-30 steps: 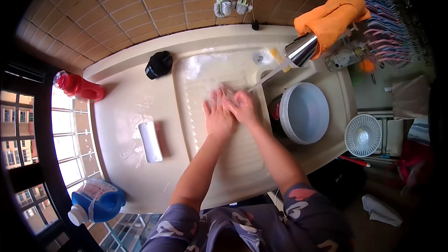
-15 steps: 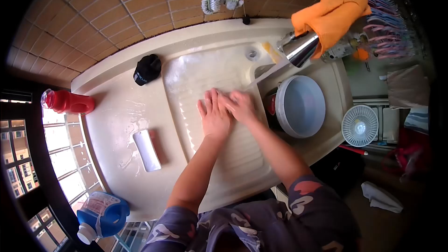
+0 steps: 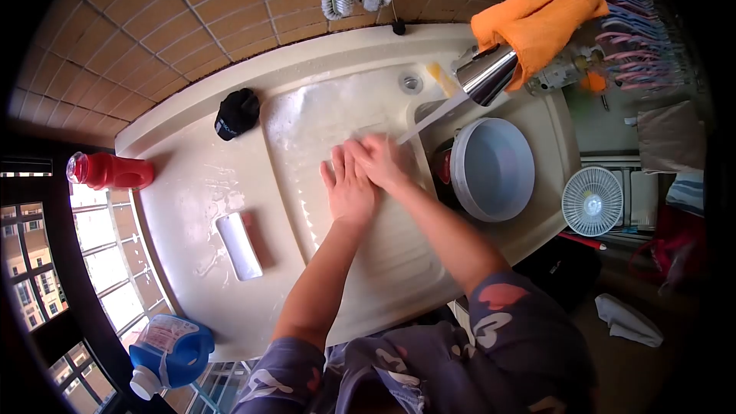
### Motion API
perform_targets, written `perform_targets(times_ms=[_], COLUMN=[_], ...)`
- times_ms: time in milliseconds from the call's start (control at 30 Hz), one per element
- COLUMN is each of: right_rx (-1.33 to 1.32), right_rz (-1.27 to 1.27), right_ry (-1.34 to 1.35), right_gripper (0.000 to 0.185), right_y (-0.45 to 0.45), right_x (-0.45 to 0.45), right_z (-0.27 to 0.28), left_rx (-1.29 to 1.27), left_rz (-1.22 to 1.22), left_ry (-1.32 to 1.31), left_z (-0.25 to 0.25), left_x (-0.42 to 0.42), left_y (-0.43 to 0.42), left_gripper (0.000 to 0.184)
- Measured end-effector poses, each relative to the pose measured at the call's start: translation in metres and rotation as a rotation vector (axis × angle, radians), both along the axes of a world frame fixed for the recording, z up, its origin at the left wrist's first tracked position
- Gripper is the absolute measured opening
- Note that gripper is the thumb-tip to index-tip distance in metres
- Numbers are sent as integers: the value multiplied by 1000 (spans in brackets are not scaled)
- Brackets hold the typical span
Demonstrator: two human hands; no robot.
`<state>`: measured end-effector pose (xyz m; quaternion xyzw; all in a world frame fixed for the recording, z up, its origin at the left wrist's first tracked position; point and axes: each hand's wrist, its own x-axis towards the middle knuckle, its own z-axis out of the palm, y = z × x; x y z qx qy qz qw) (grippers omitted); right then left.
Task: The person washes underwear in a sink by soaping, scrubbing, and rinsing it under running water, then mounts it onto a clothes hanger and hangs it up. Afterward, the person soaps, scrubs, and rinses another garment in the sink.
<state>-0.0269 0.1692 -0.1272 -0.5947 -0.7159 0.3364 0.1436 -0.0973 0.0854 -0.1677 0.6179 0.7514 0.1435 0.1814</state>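
My left hand [image 3: 352, 190] lies palm down on the ribbed washboard surface [image 3: 391, 238] of the sink, its fingers spread. Partly over its fingers rests my right hand [image 3: 381, 161], slightly blurred. Whether anything lies under the hands cannot be made out. A stream of water [image 3: 433, 116] runs from the metal faucet [image 3: 487, 75] and lands beside my right hand. An orange cloth [image 3: 540, 19] is draped over the faucet. The round drain [image 3: 410, 83] shows behind the hands.
Right of the hands stands a pale bucket [image 3: 494, 170]. On the left are a black bundle [image 3: 238, 113], a white tray [image 3: 239, 246], a red bottle [image 3: 115, 171] and a blue jug [image 3: 180, 353]. Green brushes [image 3: 337, 1] hang at the wall.
The view has shifted a little. My right hand has slid across the fingers of my left hand, which stays flat on the ribbed surface. Water keeps running.
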Motion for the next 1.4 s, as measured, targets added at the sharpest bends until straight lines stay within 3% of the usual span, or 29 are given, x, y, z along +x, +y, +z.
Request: perform_targets(times_ms=[33,100,133,200,267,333,433,467,533,567,600,633,667,733,800,867,933,1000,1067,1100,1200,1233,1267,1300,1367,1400], right_rx=[-2,377,375,387,372,710,516,201,-75,-79,123,329,331,676,699,324,205,94,-273,-327,-174,-267,-244,-138,-35,-33], right_rz=[0,129,132,338,346,148,166,141,99,99,181,265,269,398,455,219,199,181,320,387,373,352,250,218,204,211], right_ry=[-2,136,140,-49,-168,-389,-383,-366,-185,-179,-51,80,93,155,86,-116,-56,-5,160,38,26,280,431,510,574,575], right_gripper=[32,30,30,29,28,31,37,35,36,36,36,37,37,39,40,47,53,60,67,70,69,54,40,37,30,30], right_y=[-8,-13,-6,21,63,77,50,33,0,-9,-12,-7,0,20,59,72,75,80,83,75,70,72,85,95,100,100], right_x=[11,20,17,8,-15,-36,-29,-19,12,25,35,36,33,25,5,-15,-23,-17,7,27,63,79,78,82,95,96], right_z=[-7,-24,-27,-27,-25,-35,-33,-22,26,14,-9,-17,-27,-34,-31,-14,-7,3,12,53,71,82,48,36,64,73], left_rx=[-1,-39,-41,-1,9,2,22,33,101,61,61,-27,-118,-88,46,88,143,297,171,187,172,97,44,22,5,-181], left_rz=[-17,-26,-22,-16,-8,-14,13,16,20,-9,-7,13,32,70,118,110,89,97,439,420,264,234,199,171,146,8], left_ry=[53,68,71,34,69,110,121,126,182,329,335,241,151,129,98,178,18,25,-1074,-1016,-863,-996,-1111,-1134,-1155,-1240], left_z=[-3,-2,0,5,7,6,-3,-5,-19,-24,-17,-7,2,3,1,-3,-7,4,34,45,78,88,92,104,126,132], left_x=[0,-1,-2,-1,0,1,3,4,5,5,6,8,8,10,13,10,2,-8,-9,-9,4,7,8,14,22,20], left_y=[0,1,2,3,5,-1,1,4,0,0,2,5,6,8,8,4,4,9,16,21,43,51,60,66,75,77], left_gripper=[60,62,62,64,66,67,67,67,62,63,63,61,59,61,66,65,63,55,48,42,40,40,43,44,45,44])
